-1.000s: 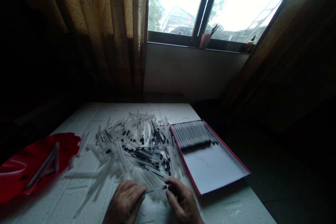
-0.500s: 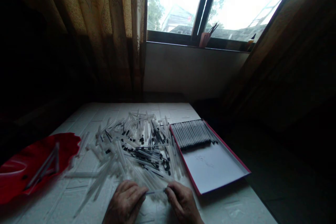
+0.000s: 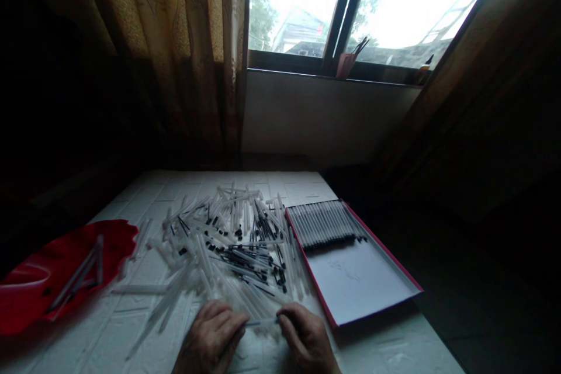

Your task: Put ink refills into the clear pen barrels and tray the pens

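Between my two hands a slim pen (image 3: 261, 322) with a clear barrel lies level, just above the front of the table. My left hand (image 3: 213, 336) pinches one end of it, and my right hand (image 3: 304, 336) grips the other end, where a small dark tip shows at the fingers. Just beyond my hands spreads a loose heap of clear pen barrels (image 3: 205, 263), dark refills (image 3: 264, 221) and small black caps (image 3: 239, 232). To the right, a shallow red-edged box lid (image 3: 350, 292) holds a row of pens (image 3: 326, 223) laid side by side at its far end.
On the left lies a red scalloped tray (image 3: 30, 272) with a few pen parts in it. The white brick-patterned table (image 3: 170, 182) ends at a dark floor on the right. Behind stand a curtain (image 3: 188, 70) and a window, with a pink cup (image 3: 345, 65) on the sill.
The view has shifted very slightly, so the scene sits a little further right. Both hands keep their hold on the pen, with almost no movement.
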Demonstrator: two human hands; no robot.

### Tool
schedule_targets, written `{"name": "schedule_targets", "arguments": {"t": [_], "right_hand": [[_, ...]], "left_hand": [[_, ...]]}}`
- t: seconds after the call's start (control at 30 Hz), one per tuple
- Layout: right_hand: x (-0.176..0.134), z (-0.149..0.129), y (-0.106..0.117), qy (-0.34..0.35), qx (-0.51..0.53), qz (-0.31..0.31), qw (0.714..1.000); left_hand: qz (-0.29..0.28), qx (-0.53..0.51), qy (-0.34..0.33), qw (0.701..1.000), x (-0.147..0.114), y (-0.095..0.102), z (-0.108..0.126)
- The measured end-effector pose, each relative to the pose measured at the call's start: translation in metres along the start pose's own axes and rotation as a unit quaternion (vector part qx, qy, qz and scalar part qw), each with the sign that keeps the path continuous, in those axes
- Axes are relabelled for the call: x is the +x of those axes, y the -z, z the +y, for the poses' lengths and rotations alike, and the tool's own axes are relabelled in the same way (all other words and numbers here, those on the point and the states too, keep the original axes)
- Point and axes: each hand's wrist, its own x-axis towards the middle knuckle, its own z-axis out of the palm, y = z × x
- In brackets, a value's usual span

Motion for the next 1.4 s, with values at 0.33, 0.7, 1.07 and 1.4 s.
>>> {"name": "schedule_targets", "arguments": {"t": [0.33, 0.7, 1.07, 1.4], "right_hand": [[-0.001, -0.003, -0.001, -0.047, -0.047, 0.022, 0.998], [-0.003, 0.001, -0.002, -0.051, -0.062, 0.054, 0.995], [-0.005, 0.006, -0.004, -0.049, -0.046, 0.088, 0.994], [-0.007, 0.011, -0.004, -0.043, -0.025, 0.098, 0.994]], "left_hand": [[-0.002, 0.014, 0.004, 1.000, 0.001, -0.002, 0.000], [0.015, 0.042, 0.015, 0.999, -0.003, -0.003, -0.001], [0.056, 0.046, 0.015, 0.997, -0.001, -0.002, 0.000], [0.062, 0.064, 0.031, 0.996, -0.008, -0.005, -0.004]]}}
